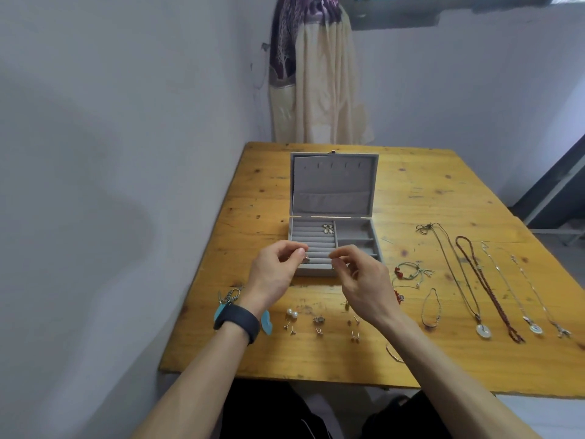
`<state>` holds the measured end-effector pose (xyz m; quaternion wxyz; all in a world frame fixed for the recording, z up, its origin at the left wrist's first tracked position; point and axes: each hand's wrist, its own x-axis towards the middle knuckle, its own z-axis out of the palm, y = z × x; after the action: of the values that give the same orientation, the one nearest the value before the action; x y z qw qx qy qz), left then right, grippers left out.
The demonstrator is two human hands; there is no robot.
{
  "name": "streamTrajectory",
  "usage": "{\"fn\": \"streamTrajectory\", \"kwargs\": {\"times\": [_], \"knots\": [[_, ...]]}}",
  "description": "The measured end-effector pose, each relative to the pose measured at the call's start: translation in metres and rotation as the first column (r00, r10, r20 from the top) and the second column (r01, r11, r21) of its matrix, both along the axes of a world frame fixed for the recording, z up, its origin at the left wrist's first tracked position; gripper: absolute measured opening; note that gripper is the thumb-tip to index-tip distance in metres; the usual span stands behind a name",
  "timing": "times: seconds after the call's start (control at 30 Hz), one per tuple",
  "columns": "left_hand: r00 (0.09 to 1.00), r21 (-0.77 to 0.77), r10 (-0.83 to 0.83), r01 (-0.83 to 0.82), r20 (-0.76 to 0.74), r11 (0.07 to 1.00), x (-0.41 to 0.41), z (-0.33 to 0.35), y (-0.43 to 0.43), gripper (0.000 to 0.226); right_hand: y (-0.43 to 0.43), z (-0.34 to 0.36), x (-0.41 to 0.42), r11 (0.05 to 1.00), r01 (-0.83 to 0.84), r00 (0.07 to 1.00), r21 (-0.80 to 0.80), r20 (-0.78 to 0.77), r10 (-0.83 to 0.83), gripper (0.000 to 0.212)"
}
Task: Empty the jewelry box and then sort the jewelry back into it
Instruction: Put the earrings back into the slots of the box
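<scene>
Both above the open jewelry box [351, 231] in the middle of the surface [427, 191], my left grip [272, 274] pinches a small earring [305, 258], probably bound for the ring rolls [311, 240], my right grip [364, 280] narrow on something I cannot tell.

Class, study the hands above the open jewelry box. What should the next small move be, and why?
Probably press the small earring pinched by the left hand into a slot of the ring rolls in the jewelry box: it hovers right over them, another earring pair already sits there, and more studs wait on the table.
</scene>
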<state>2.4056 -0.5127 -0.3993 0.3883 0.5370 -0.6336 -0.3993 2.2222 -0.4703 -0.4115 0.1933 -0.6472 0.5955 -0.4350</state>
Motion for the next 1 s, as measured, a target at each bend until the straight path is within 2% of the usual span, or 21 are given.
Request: {"fn": "streamTrajectory", "kwargs": {"times": [0.37,0.63,0.77,0.93,1.0], "knots": [[0.982,0.044,-0.060,0.069,-0.177,0.997,-0.011,0.009,0.000,0.016,0.002,0.001,-0.014,0.999,-0.031,0.999,-0.025,0.041,0.032,0.017],[0.963,0.051,-0.064,0.080,-0.261,0.995,-0.015,0.003,-0.014,0.017,-0.012,0.002,-0.020,0.999,-0.039,0.985,-0.030,0.168,0.044,0.012],[0.969,0.051,-0.088,0.102,-0.229,0.993,-0.017,0.001,-0.027,0.019,-0.024,0.004,-0.023,0.998,-0.063,0.985,-0.017,0.159,0.065,0.011],[0.989,-0.002,-0.111,0.112,-0.098,0.994,-0.013,-0.003,-0.042,0.013,-0.037,0.004,-0.029,0.996,-0.067,0.998,-0.061,0.009,0.068,0.011],[0.991,-0.019,-0.094,0.093,-0.091,0.995,-0.013,-0.004,-0.047,0.013,-0.041,0.003,-0.030,0.996,-0.065,0.998,-0.063,-0.001,0.065,0.011]]}}
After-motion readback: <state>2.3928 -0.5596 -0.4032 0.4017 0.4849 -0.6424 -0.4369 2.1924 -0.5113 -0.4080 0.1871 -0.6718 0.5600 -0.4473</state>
